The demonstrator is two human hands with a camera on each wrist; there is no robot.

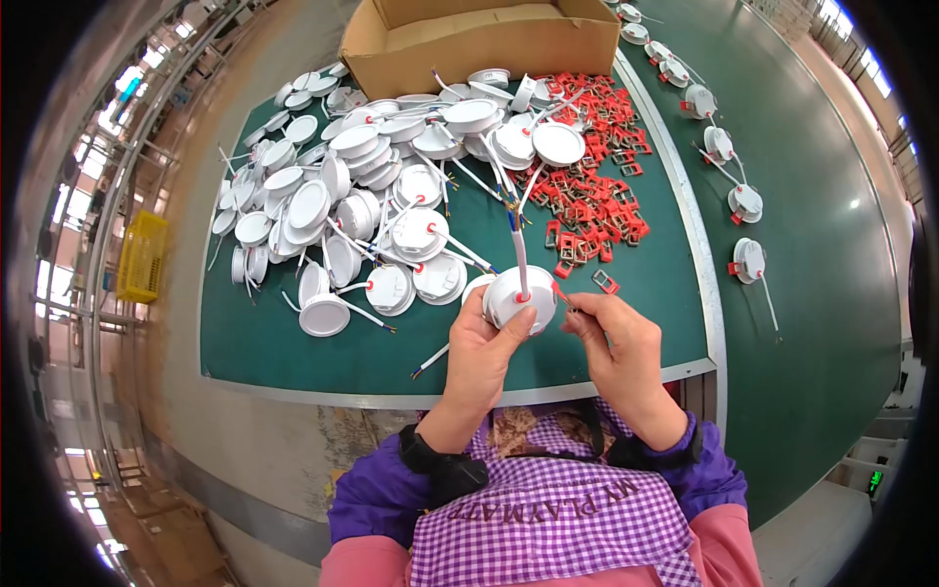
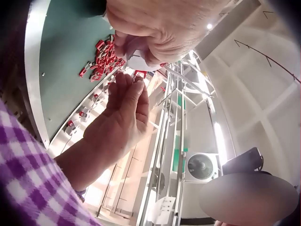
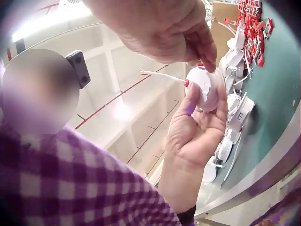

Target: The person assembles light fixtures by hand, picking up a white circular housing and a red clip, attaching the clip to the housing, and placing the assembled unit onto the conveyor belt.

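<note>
My left hand (image 1: 477, 360) holds a round white downlight (image 1: 506, 299) near the table's front edge, its thumb on the back face. A white cable rises from a red grommet (image 1: 522, 297) on that face. At the light's right side, my right hand (image 1: 622, 350) pinches a small red spring clip (image 1: 558, 292) between thumb and fingers. In the right wrist view, the left hand (image 3: 195, 136) cups the downlight (image 3: 203, 89) from below while the right fingers meet its upper edge. The left wrist view has the clip mostly hidden by the fingertips.
Many white downlights (image 1: 308, 203) with cables lie heaped on the green table (image 1: 264, 342). Beside them spreads a pile of red clips (image 1: 597, 210). A cardboard box (image 1: 479, 49) stands behind. On the green surface at right (image 1: 822, 293), several downlights with red clips (image 1: 749, 260) form a line.
</note>
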